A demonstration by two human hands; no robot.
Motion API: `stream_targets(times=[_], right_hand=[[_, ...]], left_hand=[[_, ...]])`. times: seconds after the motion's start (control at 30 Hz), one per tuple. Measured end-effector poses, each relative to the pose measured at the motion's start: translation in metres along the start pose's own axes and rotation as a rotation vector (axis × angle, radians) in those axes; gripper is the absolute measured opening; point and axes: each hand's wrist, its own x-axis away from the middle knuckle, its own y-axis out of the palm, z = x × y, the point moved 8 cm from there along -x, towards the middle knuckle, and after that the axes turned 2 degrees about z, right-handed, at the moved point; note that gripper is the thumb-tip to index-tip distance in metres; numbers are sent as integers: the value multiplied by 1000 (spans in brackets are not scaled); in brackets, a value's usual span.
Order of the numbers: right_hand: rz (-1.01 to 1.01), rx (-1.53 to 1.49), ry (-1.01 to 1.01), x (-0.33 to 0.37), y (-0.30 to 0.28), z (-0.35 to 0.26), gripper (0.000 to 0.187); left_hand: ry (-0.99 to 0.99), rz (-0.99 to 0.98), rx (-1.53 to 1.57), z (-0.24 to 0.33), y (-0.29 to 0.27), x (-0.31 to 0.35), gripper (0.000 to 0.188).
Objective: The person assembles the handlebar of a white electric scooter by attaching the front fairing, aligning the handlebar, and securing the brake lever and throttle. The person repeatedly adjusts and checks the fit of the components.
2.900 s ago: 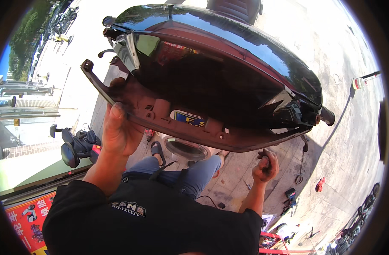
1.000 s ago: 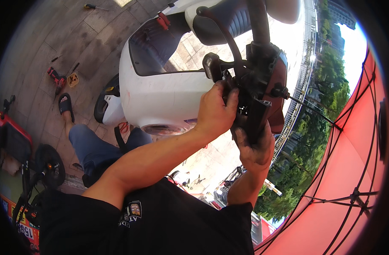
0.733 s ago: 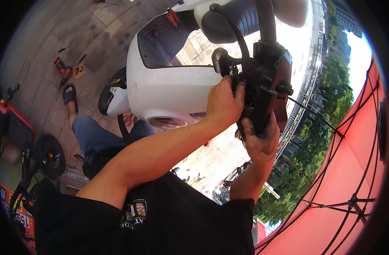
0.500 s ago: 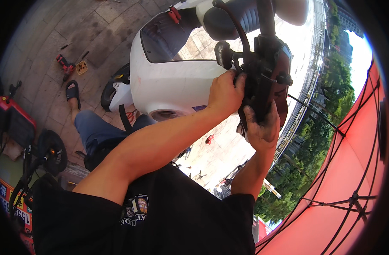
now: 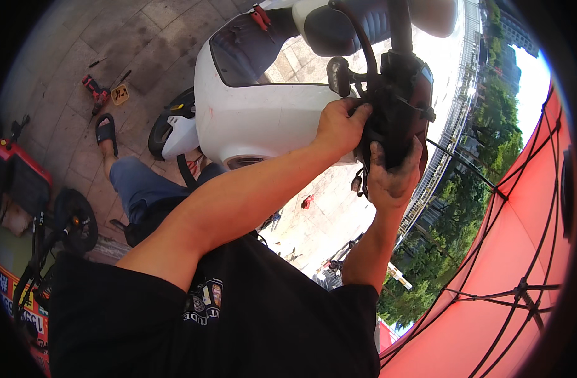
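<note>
The right hand, earlier apart, now cups the dark handlebar housing, joining the left hand, whose narrow fingers hide any hold.

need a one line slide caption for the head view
Left hand and right hand at a black handlebar, white bodywork beside it, red drill on the paving.

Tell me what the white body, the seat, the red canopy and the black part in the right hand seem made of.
White body: probably painted plastic, semi-gloss; smooth molded curves.
Seat: likely padded leatherette, satiny; ribs catch light.
Canopy: probably matte fabric; spread over dark poles.
Black part: perhaps plastic, rather dull; few highlights, too dark to be sure.
</note>
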Motion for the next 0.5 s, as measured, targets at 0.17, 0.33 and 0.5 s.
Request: stream_targets(times=[0.17,0.33,0.5], right_hand=[[164,-22,-120,-5,-1,-9,65],[161,-180,-145,-7,0,-12,66],[81,-259,-39,-12,8,-8,62]], left_hand=[[-78,25,69,-3,2,0,34],[-38,33,-10,4,-1,-1,33],[-118,54,-45,8,-2,-5,34]])
